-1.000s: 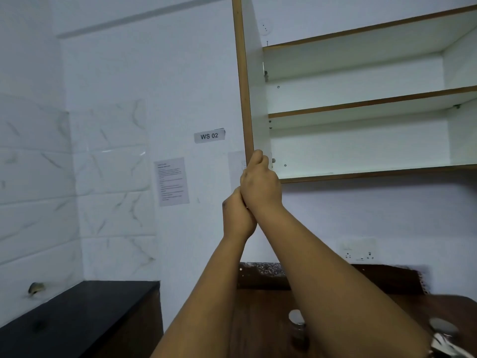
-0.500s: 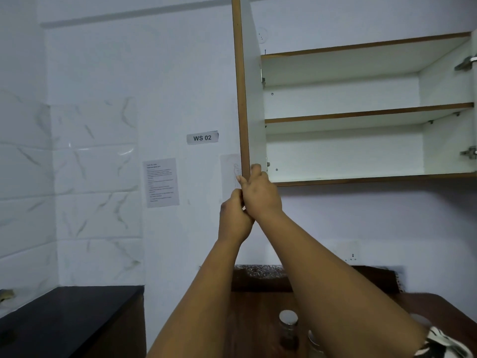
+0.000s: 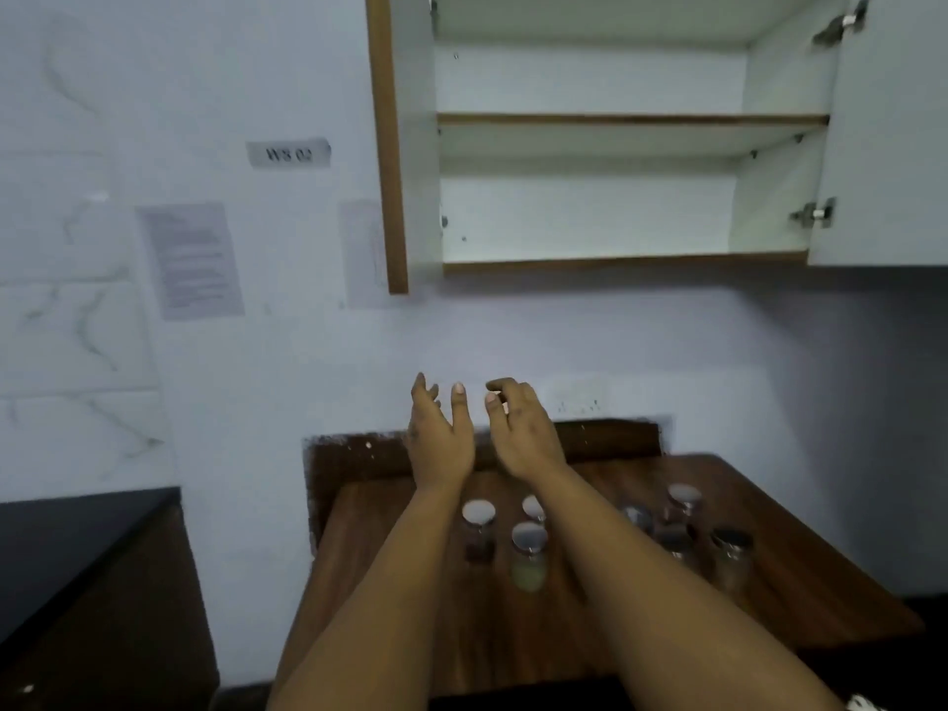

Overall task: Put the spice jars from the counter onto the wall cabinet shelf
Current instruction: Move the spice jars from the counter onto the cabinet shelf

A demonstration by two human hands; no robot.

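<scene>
Several spice jars (image 3: 528, 556) on counter (image 3: 800, 597) | shelf (image 3: 615, 261) bare | both hands' grip spread

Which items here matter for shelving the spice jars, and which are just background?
Part of the job:
spice jars
wooden counter
wall cabinet, doors open
left hand, right hand, both empty

Background:
WS 02 label
printed notice
black counter
wall socket

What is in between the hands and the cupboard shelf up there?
Only bare white wall in the head view, between the hands and the bottom shelf.
</scene>
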